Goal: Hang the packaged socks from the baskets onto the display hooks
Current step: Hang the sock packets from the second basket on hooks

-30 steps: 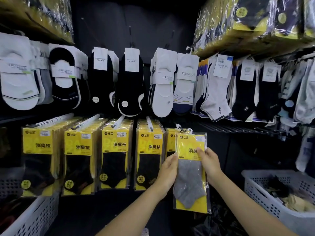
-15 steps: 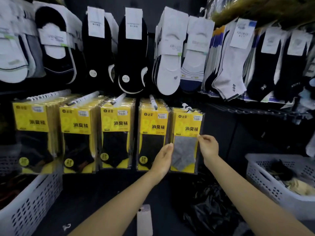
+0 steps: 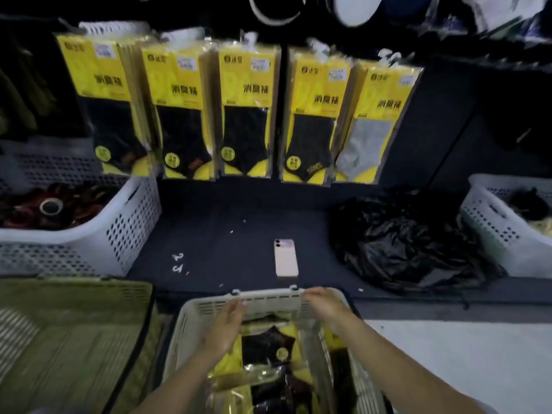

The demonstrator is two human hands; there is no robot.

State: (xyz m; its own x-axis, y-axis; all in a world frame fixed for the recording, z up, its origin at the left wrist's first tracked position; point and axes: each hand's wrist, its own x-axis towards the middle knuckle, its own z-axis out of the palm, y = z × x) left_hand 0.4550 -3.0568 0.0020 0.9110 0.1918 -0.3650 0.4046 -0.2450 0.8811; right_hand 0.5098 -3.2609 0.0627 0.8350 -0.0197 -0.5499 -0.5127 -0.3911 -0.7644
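Left hand [image 3: 227, 324] down from yellow grey-sock pack [image 3: 370, 124] to basket [image 3: 268, 297], grip apart; right hand [image 3: 324, 304] likewise, grip unclear

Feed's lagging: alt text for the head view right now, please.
Both hands are at a white basket of yellow packaged socks, the left hand open above them, the right hand at the far rim. Beyond, five rows of matching packs hang on hooks, the rightmost fronted by a grey pair; a phone lies on the dark shelf.
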